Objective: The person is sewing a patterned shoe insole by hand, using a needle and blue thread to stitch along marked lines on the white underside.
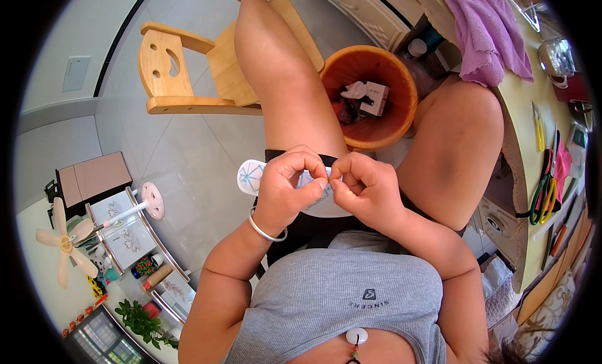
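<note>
A white insole-shaped piece (251, 177) with blue line patterns lies across my lap, its middle partly covered by my hands. Just above it, my left hand (290, 187) has thumb and forefinger pinched together, and a pale bangle circles that wrist. Close beside it, my right hand (370, 189) is pinched too, its fingertips almost meeting the left ones. Whatever lies between the fingertips is too small to make out.
An orange bin (370, 138) holding a small box and scraps stands between my legs. Beyond my left leg is a wooden chair (222, 63). On the right-hand table (525, 103) lie a purple towel (486, 37), scissors (547, 188) and several tools. A fan (64, 241) stands at left.
</note>
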`<state>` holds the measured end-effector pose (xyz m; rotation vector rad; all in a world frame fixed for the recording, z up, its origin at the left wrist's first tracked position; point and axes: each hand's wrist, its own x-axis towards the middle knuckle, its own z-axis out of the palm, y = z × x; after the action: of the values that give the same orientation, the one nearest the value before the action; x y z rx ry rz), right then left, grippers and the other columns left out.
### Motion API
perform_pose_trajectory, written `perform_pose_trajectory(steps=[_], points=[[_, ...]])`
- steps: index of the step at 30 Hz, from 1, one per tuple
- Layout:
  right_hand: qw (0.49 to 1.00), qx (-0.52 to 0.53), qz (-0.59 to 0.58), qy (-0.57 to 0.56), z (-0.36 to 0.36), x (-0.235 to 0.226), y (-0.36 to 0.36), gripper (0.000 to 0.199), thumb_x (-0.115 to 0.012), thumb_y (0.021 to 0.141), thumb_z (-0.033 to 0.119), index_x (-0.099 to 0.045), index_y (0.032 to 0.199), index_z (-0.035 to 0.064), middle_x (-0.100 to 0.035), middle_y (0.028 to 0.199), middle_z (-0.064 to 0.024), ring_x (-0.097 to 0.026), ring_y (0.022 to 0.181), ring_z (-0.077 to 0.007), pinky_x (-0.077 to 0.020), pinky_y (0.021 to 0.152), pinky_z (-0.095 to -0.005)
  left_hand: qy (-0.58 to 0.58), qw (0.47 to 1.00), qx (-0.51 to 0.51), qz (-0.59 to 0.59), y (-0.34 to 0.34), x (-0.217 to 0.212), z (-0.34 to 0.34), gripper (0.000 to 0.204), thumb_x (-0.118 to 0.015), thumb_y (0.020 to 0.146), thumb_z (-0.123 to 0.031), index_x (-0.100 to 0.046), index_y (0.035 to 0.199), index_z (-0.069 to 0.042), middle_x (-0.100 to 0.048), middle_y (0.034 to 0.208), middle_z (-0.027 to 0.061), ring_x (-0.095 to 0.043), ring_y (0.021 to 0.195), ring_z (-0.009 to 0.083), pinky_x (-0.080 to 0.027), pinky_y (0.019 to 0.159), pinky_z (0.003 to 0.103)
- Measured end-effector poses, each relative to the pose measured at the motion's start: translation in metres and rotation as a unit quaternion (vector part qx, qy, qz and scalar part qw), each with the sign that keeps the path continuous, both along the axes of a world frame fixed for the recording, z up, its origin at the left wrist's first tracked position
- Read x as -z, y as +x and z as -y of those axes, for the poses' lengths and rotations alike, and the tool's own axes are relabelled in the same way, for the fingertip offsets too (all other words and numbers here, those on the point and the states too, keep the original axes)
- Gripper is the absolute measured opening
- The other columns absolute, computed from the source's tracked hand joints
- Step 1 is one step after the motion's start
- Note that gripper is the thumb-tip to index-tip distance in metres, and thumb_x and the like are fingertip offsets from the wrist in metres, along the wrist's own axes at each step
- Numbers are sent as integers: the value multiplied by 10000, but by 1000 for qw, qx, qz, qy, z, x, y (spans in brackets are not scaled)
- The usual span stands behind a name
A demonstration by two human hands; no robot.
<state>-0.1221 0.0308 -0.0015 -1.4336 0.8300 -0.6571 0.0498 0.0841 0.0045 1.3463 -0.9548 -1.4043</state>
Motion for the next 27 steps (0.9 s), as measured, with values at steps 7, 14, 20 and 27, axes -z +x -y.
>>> perform_pose_trajectory(steps=[7,14,20,27], points=[[979,-29,66,192,1,4,0,53,-604,849,5,-558,840,28,-459,657,84,-365,561,13,-292,500,-169,48,995,-17,-91,0,2,-1,82,-654,743,-52,-591,773,-8,-534,838,25,-499,781,96,-409,727,232],[992,14,37,119,0,7,-1,69,-648,816,22,-581,830,33,-387,561,60,-318,508,-20,-283,474,-202,52,995,-26,-86,2,3,-2,98,-659,736,-79,-583,758,-20,-550,864,54,-505,810,133,-404,766,260],[999,12,0,-52,2,1,-2,115,-677,773,6,-584,822,54,-396,511,13,-363,440,-69,-301,434,-236,47,995,-28,-82,3,3,-2,93,-659,731,-70,-587,758,-17,-551,865,57,-505,816,135,-406,776,262],[988,24,18,-154,2,4,2,124,-655,777,-43,-571,823,36,-317,501,50,-297,434,-35,-247,423,-220,27,996,-22,-80,1,4,-1,90,-670,748,-57,-594,765,-12,-532,836,24,-490,770,96,-398,717,221]])
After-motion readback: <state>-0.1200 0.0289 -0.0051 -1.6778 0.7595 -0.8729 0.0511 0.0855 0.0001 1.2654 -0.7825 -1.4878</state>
